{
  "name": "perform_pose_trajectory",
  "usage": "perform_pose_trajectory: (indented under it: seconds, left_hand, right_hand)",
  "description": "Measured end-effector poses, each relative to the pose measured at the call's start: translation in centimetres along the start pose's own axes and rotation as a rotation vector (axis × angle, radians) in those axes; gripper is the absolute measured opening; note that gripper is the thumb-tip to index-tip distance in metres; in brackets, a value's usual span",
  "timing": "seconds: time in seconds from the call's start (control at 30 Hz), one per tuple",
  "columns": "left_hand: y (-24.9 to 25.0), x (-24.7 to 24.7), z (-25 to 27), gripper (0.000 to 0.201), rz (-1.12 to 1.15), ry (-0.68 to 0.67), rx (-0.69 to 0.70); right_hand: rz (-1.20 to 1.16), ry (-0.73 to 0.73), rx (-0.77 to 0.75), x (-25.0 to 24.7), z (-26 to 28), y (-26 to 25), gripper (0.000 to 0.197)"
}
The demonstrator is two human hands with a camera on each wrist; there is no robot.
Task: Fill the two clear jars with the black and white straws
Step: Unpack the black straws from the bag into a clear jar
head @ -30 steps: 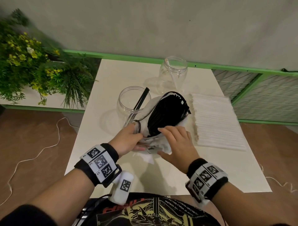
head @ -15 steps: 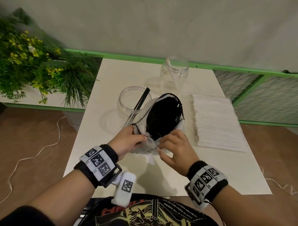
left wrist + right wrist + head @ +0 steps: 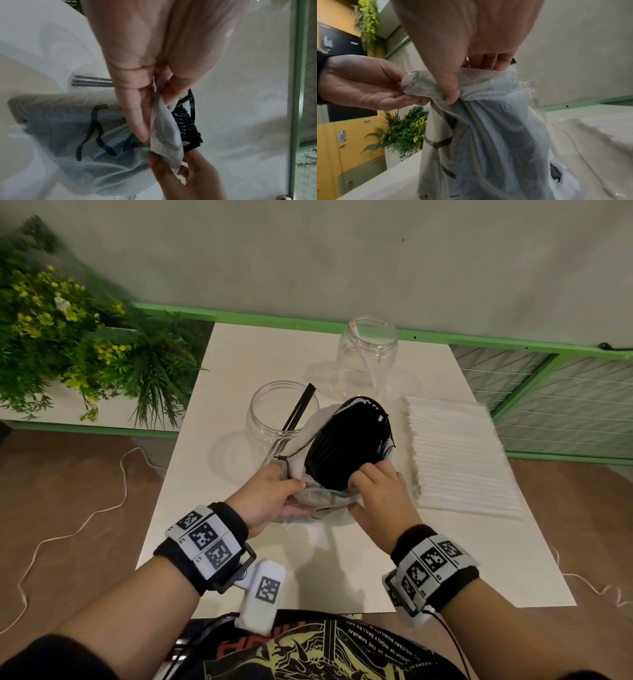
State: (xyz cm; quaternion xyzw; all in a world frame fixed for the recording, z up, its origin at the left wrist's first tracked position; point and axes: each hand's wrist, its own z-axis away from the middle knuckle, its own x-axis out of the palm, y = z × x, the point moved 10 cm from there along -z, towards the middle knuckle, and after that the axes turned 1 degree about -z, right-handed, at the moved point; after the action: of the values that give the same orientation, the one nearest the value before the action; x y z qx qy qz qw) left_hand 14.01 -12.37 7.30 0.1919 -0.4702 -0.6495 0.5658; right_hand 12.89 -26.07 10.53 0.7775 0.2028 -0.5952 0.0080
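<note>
Fingers inside bag, on black straws

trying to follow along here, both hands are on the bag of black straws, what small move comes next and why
Probably the right hand reaches into the white bag for black straws. Its fingers already curl over the rim, the left hand pinches the mouth open, and the near jar holds only a few.
</note>
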Motion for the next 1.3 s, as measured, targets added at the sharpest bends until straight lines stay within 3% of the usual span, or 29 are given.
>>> perform_pose_trajectory:
  seconds: [0.1, 0.2, 0.3, 0.4, 0.53, 0.63, 0.77, 0.9, 1.0, 1.13, 1.3]
  left_hand:
    - [-0.5, -0.3, -0.2, 0.030, 0.061, -0.001, -0.021]
    - [-0.3, -0.1, -0.2, 0.023, 0.104, 0.001, -0.021]
    - [0.2, -0.3, -0.3, 0.016, 0.106, 0.048, 0.023]
    - [-0.2, -0.4, -0.6, 0.023, 0.081, 0.076, 0.043]
    - [0.1, 0.1, -0.6, 0.024, 0.015, 0.062, 0.086]
    - [0.8, 0.4, -0.6, 0.023, -0.229, 0.050, 0.159]
    - [1.6, 0.2, -0.6, 0.040, -0.402, 0.062, 0.223]
    - [1.5, -0.5, -0.6, 0.043, -0.387, 0.115, 0.216]
    - [1.2, -0.6, -0.7, 0.027, -0.398, 0.140, 0.203]
    - [1.3, -0.4, -0.9, 0.027, -0.449, 0.108, 0.211]
    - [1.0, -1.1, -1.0, 0.041, -0.514, 0.051, 0.175]
  right_hand:
    - [-0.161, 0.077, -0.001, -0.6, -0.1, 0.3, 0.034]
    - [-0.200, 0.120, -0.019, -1.1, 0.0, 0.4, 0.032]
    - [-0.204, 0.075, -0.093, -0.6, 0.3, -0.2, 0.021]
    - [-0.269, -0.013, -0.129, -0.1, 0.9, -0.7, 0.005]
    - [-0.333, -0.135, -0.095, 0.3, 1.4, -0.9, 0.032]
    - [-0.319, -0.181, -0.095, 0.6, 1.3, -1.3, 0.040]
    - [-0.362, -0.154, -0.010, 0.7, 0.9, -1.1, 0.040]
    - [-0.397, -0.094, 0.197, 0.4, 0.5, 0.5, 0.009]
    - [-0.391, -0.110, 0.251, 0.9, 0.1, 0.6, 0.036]
    - [-0.223, -0.074, 0.185, 1.2, -0.8, -0.4, 0.063]
    - [-0.230, 0.016, 0.169, 0.8, -1.2, -0.7, 0.043]
